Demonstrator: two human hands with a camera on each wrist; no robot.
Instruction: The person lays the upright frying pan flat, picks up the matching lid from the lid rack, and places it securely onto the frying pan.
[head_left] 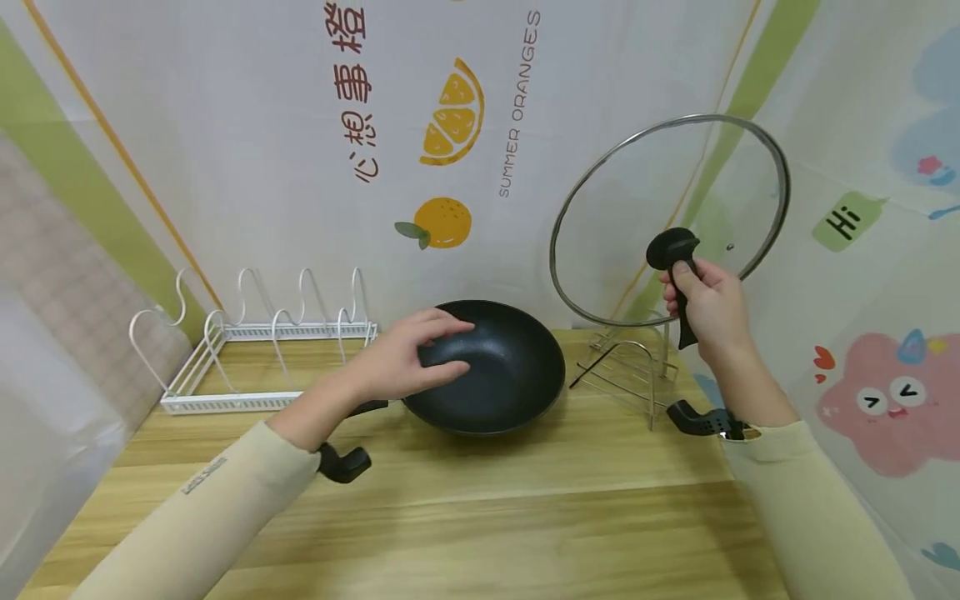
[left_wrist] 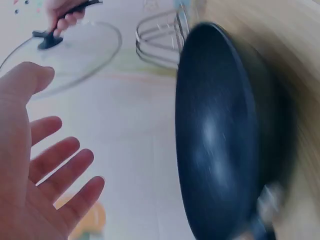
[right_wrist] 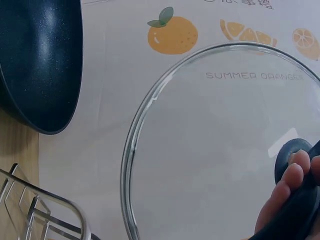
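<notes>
A round glass lid [head_left: 622, 217] with a metal rim is held up on the right, tilted nearly upright. My right hand [head_left: 712, 304] grips its black handle [head_left: 681, 292], fingers curled round it. A black wok [head_left: 487, 375] sits on the wooden table, its handle partly hidden behind my left arm. Over the wok's left side hovers my left hand [head_left: 412, 354], its fingers spread and slightly bent. In the left wrist view that hand [left_wrist: 45, 165] holds nothing and the wok [left_wrist: 215, 130] lies apart from it. Below the lid stands a small metal wire rack [head_left: 630, 375].
A white rack [head_left: 225, 404] with several curved wire dividers stands at the back left of the wooden table [head_left: 510, 533]. Behind the table hangs a white printed cloth [head_left: 247, 150] with orange pictures. Another patterned cloth [head_left: 885, 292] borders the right side.
</notes>
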